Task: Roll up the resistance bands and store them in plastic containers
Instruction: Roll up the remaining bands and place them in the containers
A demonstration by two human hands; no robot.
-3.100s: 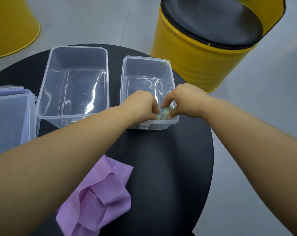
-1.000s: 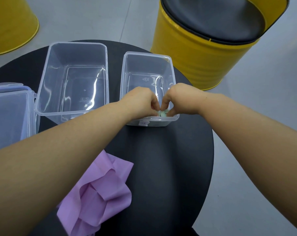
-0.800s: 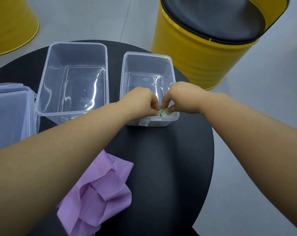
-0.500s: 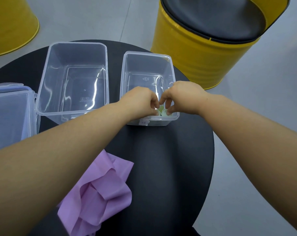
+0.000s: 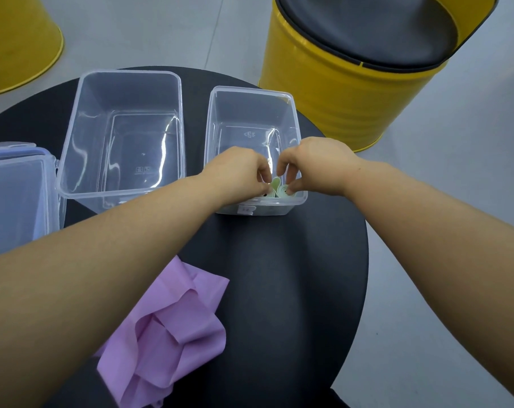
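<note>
Lying crumpled at the lower middle of the frame, the purple resistance band (image 5: 167,328) is loose and unrolled on the round black table (image 5: 294,290), with part of it hidden under the left forearm. Above it, at mid-frame, the left hand (image 5: 235,175) and right hand (image 5: 317,166) meet inside the near end of the small clear plastic container (image 5: 251,91). Each has its thumb and fingertips curled in, pinching the green band roll (image 5: 280,188), which seems to stand on end close to the near wall. That roll looks light, thin and springy. I judge it would uncoil if released carelessly, so the sound hold is across its outer wrap, squeezing the coil rather than its soft centre. The purple one is limp and probably a little grippy; an end edge, flattened first, seems the place to start. Left of the hands stands the larger clear container (image 5: 129,73), with nothing in it, and at the left edge a lidded container (image 5: 14,187). Farthest off are a yellow drum stool (image 5: 338,92) at upper right and a second yellow drum (image 5: 20,45) at upper left.
</note>
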